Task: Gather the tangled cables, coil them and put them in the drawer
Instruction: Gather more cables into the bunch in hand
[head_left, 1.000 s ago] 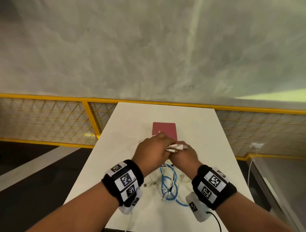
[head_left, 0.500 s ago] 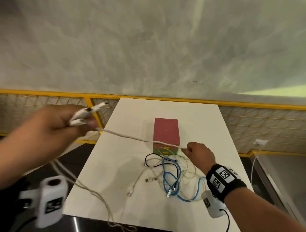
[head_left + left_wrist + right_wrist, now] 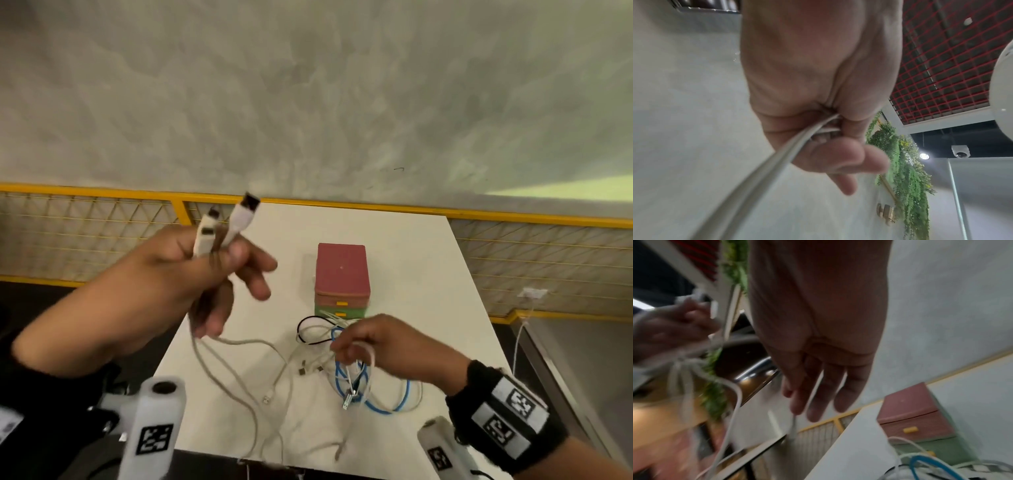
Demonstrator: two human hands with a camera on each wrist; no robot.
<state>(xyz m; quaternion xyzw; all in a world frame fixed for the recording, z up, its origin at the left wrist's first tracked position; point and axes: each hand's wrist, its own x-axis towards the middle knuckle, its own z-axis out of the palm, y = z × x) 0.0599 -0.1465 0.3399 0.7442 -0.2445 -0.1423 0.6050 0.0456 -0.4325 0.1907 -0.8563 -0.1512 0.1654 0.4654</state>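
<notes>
On the white worktop [image 3: 394, 246], near its right edge, lies the tangle of cables [image 3: 342, 370]: a blue cable [image 3: 387, 407], a black cable [image 3: 303, 325] and several white ones, just in front of the small drawer unit [image 3: 342, 277], whose red and green drawers appear closed. Raised at left, the left hand [image 3: 191, 274] pinches the white plug ends [image 3: 222, 226] between thumb and curled fingers, presumably to keep the connectors together as the fixed start of a coil; their leads hang from the fist and trail past the near edge of the worktop. Over the tangle, the right hand [image 3: 373, 346] has its fingers curled, and a loop of white cord [image 3: 368, 349] hangs from them, probably to feed slack toward the left grip. How firmly that cord is held cannot be judged, since the right wrist view is blurred. How many leads the left grip encloses is unclear, and which white strands in the heap belong to them cannot be traced. Beyond the worktop stand a yellow mesh railing [image 3: 102, 233] and a grey wall.
</notes>
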